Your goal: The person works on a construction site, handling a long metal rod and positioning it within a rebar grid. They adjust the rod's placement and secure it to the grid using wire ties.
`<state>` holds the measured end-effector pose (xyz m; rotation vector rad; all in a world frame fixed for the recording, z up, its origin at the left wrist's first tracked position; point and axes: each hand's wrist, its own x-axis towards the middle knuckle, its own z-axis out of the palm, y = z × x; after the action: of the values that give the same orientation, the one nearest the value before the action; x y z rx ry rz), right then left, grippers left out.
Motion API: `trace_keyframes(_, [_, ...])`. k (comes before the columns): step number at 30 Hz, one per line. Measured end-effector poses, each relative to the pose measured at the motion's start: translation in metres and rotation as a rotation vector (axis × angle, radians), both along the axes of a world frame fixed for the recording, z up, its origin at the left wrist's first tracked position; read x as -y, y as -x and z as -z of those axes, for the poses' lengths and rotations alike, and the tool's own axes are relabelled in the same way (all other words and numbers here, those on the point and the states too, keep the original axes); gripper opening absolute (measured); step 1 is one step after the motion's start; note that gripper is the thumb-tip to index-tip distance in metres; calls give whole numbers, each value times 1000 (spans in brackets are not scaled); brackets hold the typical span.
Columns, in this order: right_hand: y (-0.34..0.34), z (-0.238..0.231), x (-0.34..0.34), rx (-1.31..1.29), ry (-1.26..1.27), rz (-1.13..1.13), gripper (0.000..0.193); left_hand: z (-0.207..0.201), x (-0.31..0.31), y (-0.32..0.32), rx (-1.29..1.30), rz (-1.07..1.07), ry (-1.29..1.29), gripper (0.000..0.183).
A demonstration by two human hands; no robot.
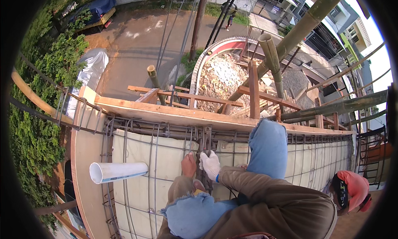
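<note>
My left hand [189, 166], bare below a brown sleeve, is closed beside a bundle of upright steel reinforcing bars [205, 136]. Close to its right, my right hand [210, 165] wears a white glove with blue at the cuff. Its fingers are drawn together against the same bars. What either hand grips is too small to make out. Around both hands runs a grid of reinforcing bars [156, 154] over pale panels [137, 150]. My knees, in torn blue jeans [269, 148], are bent on either side, and a foot [199, 185] shows below the hands.
A white plastic pipe [118, 172] lies across the bars at left. Wooden formwork boards [174, 114] line the far edge, with bamboo poles [309, 25] beyond. Far below are a road [143, 36] and a rubble pile [222, 75]. A person in red [352, 185] bends at right.
</note>
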<state>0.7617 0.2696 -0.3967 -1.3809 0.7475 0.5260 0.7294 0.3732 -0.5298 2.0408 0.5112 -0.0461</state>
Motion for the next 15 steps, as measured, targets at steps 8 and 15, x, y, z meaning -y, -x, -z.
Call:
trace_keyframes(8, [44, 37, 32, -206, 143, 252, 14, -7, 0, 0, -28, -7, 18, 51])
trace_keyframes(15, [79, 71, 72, -544, 415, -168, 26, -7, 0, 0, -10, -10, 37, 50])
